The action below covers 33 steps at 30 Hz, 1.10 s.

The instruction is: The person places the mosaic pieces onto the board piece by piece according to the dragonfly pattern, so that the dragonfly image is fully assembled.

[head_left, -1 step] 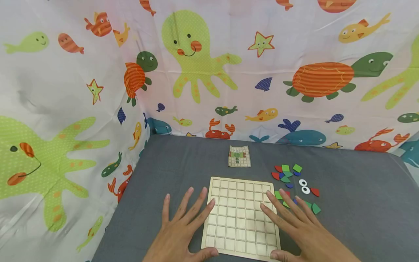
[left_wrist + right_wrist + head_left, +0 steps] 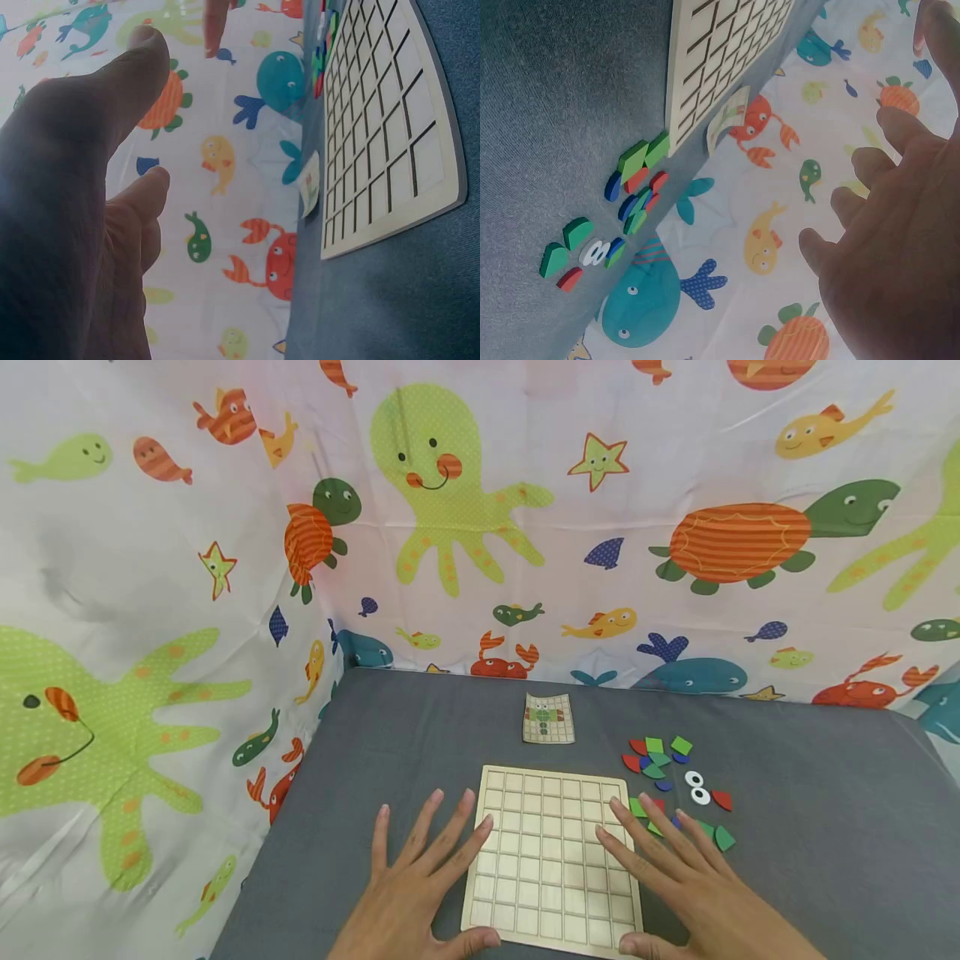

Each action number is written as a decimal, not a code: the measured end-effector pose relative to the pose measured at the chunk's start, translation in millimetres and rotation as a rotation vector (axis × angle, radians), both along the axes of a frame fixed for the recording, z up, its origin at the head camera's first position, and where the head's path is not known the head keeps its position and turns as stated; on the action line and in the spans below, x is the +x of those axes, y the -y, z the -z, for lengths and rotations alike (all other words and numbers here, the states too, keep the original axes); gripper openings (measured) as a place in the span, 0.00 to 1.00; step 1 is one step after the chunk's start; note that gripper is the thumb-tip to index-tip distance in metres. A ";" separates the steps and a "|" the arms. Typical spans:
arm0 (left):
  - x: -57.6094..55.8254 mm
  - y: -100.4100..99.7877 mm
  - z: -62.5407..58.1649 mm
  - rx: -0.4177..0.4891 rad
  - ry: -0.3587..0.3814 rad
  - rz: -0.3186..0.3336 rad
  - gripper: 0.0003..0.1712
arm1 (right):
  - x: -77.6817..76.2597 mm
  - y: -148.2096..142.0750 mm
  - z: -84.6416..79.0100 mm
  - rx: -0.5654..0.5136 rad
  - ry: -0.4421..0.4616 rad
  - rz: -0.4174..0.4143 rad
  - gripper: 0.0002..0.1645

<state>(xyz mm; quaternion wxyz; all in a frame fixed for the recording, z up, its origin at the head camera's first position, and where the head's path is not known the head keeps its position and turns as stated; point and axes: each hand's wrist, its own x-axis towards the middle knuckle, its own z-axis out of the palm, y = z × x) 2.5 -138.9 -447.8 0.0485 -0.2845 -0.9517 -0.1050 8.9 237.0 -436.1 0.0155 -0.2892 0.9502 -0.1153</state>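
Note:
A square wooden grid board (image 2: 552, 862) lies on the grey cloth, its cells bare. My left hand (image 2: 416, 889) is held over its left side, palm down with the fingers spread. On the other side, my right hand (image 2: 701, 889) is spread the same way, its fingertips overlapping the board's right edge in the head view. Both wrist views show the hands raised above the cloth, holding nothing. Beyond the right hand's fingers lie several flat pieces, among them a green quarter-round (image 2: 724, 837), a red piece (image 2: 722, 800) and white ring-shaped eyes (image 2: 693, 779). Some pieces are partly hidden behind those fingers.
Behind the board lies a small, slightly curled pattern card (image 2: 548, 732) printed with a coloured figure on a grid. Grey cloth (image 2: 405, 727) covers the table. A white curtain (image 2: 525, 410) with sea animals hangs along the back and left side.

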 end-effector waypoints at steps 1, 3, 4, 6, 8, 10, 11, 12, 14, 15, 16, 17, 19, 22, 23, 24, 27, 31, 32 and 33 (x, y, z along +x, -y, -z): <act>0.5 0.1 0.4 -0.005 -0.002 0.002 0.61 | 0.4 0.2 0.2 -0.003 0.000 -0.002 0.58; 1.2 0.3 1.4 -0.003 0.001 0.006 0.61 | 0.7 0.1 0.6 -0.012 -0.007 -0.010 0.59; 1.8 0.3 2.0 0.000 0.005 0.010 0.61 | 0.8 -0.1 1.0 -0.019 -0.013 -0.014 0.59; 2.4 0.5 3.0 0.008 0.011 0.013 0.61 | 0.2 -0.4 1.0 -0.029 -0.030 -0.021 0.59; 2.5 1.5 3.5 0.009 0.016 0.012 0.60 | -0.8 -1.0 0.1 -0.046 -0.036 -0.011 0.58; 2.0 2.9 3.9 0.019 0.031 0.009 0.59 | -2.1 -1.4 -2.4 -0.050 -0.006 0.042 0.54; 1.5 3.7 4.2 0.027 0.044 0.007 0.59 | -3.2 -1.7 -4.0 -0.049 0.007 0.080 0.52; 0.7 4.7 4.5 0.032 0.063 0.005 0.59 | -4.5 -2.4 -5.6 -0.052 0.027 0.125 0.49; -1.3 6.8 5.4 0.053 0.113 0.004 0.59 | -8.9 -4.9 -8.2 -0.067 0.062 0.221 0.43; -2.9 7.8 5.8 0.067 0.143 0.005 0.58 | -11.8 -6.6 -9.2 -0.073 0.072 0.267 0.41; -4.6 9.0 6.2 0.078 0.173 0.004 0.58 | -14.8 -8.7 -9.7 -0.081 0.078 0.311 0.38; -6.5 10.3 6.5 0.083 0.204 0.006 0.58 | -17.7 -11.8 -8.9 -0.092 0.070 0.345 0.36; -10.9 12.8 7.5 0.089 0.243 0.016 0.56 | -23.6 -18.8 -6.6 -0.109 0.064 0.415 0.32; -18.7 16.0 10.1 0.082 0.262 0.033 0.53 | -32.4 -30.5 -0.1 -0.121 0.037 0.507 0.27; -21.4 16.8 11.5 0.083 0.258 0.038 0.52 | -35.6 -34.7 2.5 -0.123 0.033 0.534 0.26; -24.4 17.2 13.0 0.088 0.254 0.041 0.51 | -39.3 -38.6 5.6 -0.123 0.032 0.554 0.25; -33.1 17.3 18.0 0.116 0.270 0.039 0.47 | -50.5 -50.8 15.4 -0.108 0.031 0.584 0.24; -45.3 15.2 25.1 0.130 0.315 0.042 0.44 | -63.2 -64.9 27.6 -0.089 -0.007 0.602 0.21; -47.8 14.7 26.7 0.120 0.324 0.046 0.45 | -65.8 -67.6 30.2 -0.086 -0.016 0.608 0.20; -50.2 14.1 28.4 0.112 0.331 0.050 0.46 | -68.4 -70.0 32.4 -0.078 -0.012 0.614 0.20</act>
